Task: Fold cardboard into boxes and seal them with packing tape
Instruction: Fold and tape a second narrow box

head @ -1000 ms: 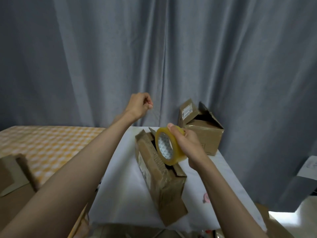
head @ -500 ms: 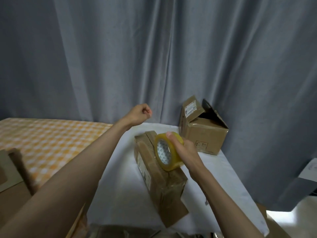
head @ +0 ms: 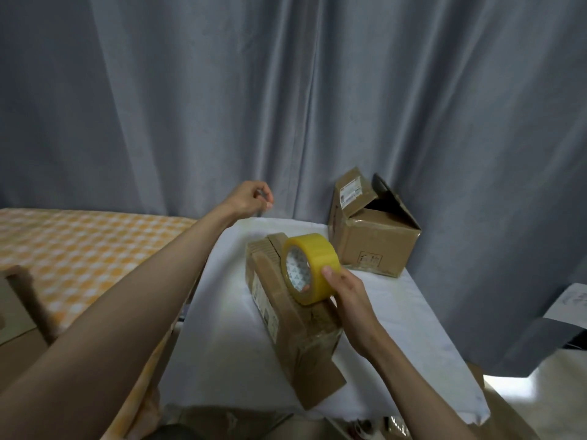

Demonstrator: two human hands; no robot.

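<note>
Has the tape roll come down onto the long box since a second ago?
Yes. The tape roll, gripped by the right hand, has dropped toward the long box and now sits on its top, where earlier it was held above the open flaps.

A long, narrow brown cardboard box [head: 287, 308] lies on its side on the white-covered table, its length running from 11 o'clock to 5 o'clock, with a pale printed label on its left face and an end flap jutting out at the near end. A yellow roll of packing tape [head: 313, 267] stands on edge on the box's top face, its white patterned core facing left. At 2 o'clock from it, a squarer brown box [head: 371, 242] sits upright with flaps open.
</note>
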